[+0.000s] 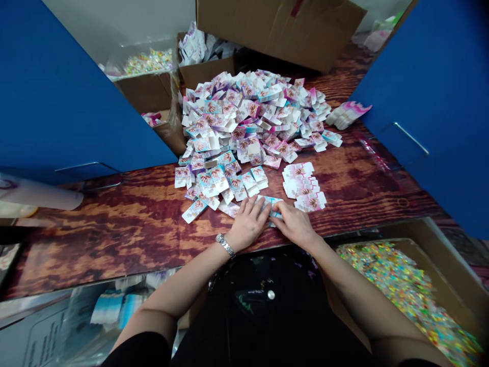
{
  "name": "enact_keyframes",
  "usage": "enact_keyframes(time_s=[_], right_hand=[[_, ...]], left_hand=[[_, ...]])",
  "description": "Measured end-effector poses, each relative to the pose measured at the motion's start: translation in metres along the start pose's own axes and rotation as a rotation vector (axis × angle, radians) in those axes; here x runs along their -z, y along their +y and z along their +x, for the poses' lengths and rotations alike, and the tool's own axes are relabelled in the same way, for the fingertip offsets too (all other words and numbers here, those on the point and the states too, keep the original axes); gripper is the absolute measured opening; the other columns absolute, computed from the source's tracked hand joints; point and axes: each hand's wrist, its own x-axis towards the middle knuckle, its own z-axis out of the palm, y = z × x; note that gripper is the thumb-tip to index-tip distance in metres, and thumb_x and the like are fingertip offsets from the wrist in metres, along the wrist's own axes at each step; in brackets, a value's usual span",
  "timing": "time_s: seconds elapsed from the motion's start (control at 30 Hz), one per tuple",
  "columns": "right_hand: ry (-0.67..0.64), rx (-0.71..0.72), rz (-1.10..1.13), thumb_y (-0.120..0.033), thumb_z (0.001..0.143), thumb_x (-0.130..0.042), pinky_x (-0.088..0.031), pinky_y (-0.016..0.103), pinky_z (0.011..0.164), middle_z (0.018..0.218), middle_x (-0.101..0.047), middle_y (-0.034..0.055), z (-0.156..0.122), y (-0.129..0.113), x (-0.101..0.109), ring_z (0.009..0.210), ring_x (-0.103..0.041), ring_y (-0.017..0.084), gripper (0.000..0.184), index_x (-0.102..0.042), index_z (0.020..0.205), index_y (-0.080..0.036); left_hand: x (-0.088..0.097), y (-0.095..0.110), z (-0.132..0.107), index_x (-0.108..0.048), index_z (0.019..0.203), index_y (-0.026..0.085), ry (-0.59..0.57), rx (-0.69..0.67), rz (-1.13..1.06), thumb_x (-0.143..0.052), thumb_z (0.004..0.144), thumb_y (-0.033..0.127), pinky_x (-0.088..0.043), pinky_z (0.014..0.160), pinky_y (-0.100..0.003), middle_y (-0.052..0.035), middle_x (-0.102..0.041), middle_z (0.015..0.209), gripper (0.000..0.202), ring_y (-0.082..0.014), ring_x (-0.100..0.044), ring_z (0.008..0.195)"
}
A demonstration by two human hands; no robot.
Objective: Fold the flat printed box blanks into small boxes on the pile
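Observation:
Both my left hand (248,223) and my right hand (294,224) sit at the near edge of the wooden table, fingers meeting on a small white and blue printed card box (272,205). Much of that box is hidden under my fingers. Just beyond my right hand lies a loose group of flat printed cards (304,186). To the left of my left hand, more cards (219,183) lie spread in rough rows. Behind them rises a large heap of white, pink and purple printed card blanks (246,120).
The dark reddish wood-grain table (114,227) runs under everything. Blue cabinet doors (57,86) stand at left and right. A cardboard box of shiny multicoloured pieces (408,290) sits at lower right. More cardboard boxes (280,30) stand behind the heap.

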Motion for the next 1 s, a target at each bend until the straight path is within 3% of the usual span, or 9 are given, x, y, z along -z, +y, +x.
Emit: enact_keyframes(time_s=[0.2, 0.4, 0.57, 0.73, 0.8, 0.9, 1.0], right_hand=[[0.13, -0.016, 0.386, -0.034, 0.088, -0.057, -0.049, 0.028, 0.073, 0.09, -0.072, 0.0022, 0.002, 0.004, 0.004, 0.081, -0.068, 0.019, 0.018, -0.062, 0.1, -0.022], [0.11, -0.037, 0.555, -0.04, 0.091, -0.053, -0.05, 0.028, 0.067, 0.085, -0.072, 0.0013, 0.004, 0.011, 0.003, 0.073, -0.066, 0.018, 0.027, -0.065, 0.107, -0.023], [0.149, -0.029, 0.555, -0.041, 0.092, -0.052, -0.051, 0.029, 0.069, 0.088, -0.071, 0.0023, 0.003, 0.012, 0.003, 0.076, -0.066, 0.018, 0.026, -0.066, 0.102, -0.022], [0.36, 0.048, 0.344, -0.036, 0.092, -0.051, -0.051, 0.032, 0.077, 0.1, -0.067, 0.0077, 0.001, 0.007, 0.013, 0.085, -0.063, 0.02, 0.026, -0.064, 0.108, -0.02], [0.333, 0.068, 0.362, -0.035, 0.091, -0.053, -0.051, 0.031, 0.075, 0.101, -0.066, 0.0073, 0.0, 0.004, 0.014, 0.085, -0.063, 0.019, 0.026, -0.064, 0.109, -0.02], [0.195, 0.013, 0.529, -0.033, 0.088, -0.056, -0.052, 0.029, 0.071, 0.091, -0.069, 0.0029, -0.001, 0.001, 0.008, 0.078, -0.065, 0.017, 0.025, -0.062, 0.109, -0.022], [0.11, -0.062, 0.684, -0.03, 0.085, -0.058, -0.052, 0.027, 0.067, 0.082, -0.069, -0.0002, 0.0, 0.002, -0.001, 0.07, -0.065, 0.015, 0.022, -0.06, 0.106, -0.022]], left_hand=[[0.001, -0.005, 0.002, -0.036, 0.141, 0.007, 0.022, -0.027, -0.037, -0.042, 0.097, 0.032, -0.036, 0.109, -0.049, -0.0207, -0.047, 0.14, 0.051, -0.0317, -0.041, 0.134], [0.006, -0.014, 0.001, -0.032, 0.143, 0.006, 0.062, -0.006, -0.082, -0.046, 0.094, 0.043, -0.044, 0.104, -0.044, -0.0238, -0.048, 0.138, 0.063, -0.0316, -0.045, 0.131], [0.007, -0.018, 0.0, -0.032, 0.142, 0.005, 0.072, -0.032, -0.061, -0.049, 0.093, 0.042, -0.045, 0.103, -0.043, -0.0236, -0.048, 0.138, 0.064, -0.032, -0.046, 0.13], [0.012, -0.021, 0.0, -0.034, 0.141, 0.007, 0.084, -0.015, -0.073, -0.052, 0.092, 0.043, -0.046, 0.101, -0.046, -0.0236, -0.05, 0.136, 0.064, -0.0333, -0.049, 0.127], [0.014, -0.019, 0.001, -0.032, 0.142, 0.007, 0.109, -0.003, -0.117, -0.051, 0.092, 0.044, -0.047, 0.101, -0.045, -0.0234, -0.052, 0.135, 0.065, -0.0314, -0.051, 0.126], [0.015, -0.014, 0.002, -0.031, 0.142, 0.008, 0.124, 0.013, -0.152, -0.052, 0.091, 0.045, -0.047, 0.101, -0.043, -0.0222, -0.053, 0.134, 0.066, -0.0296, -0.052, 0.124], [0.016, -0.009, 0.002, -0.034, 0.141, 0.008, 0.088, 0.02, -0.116, -0.053, 0.091, 0.036, -0.045, 0.103, -0.044, -0.0214, -0.05, 0.136, 0.06, -0.0311, -0.049, 0.126]])
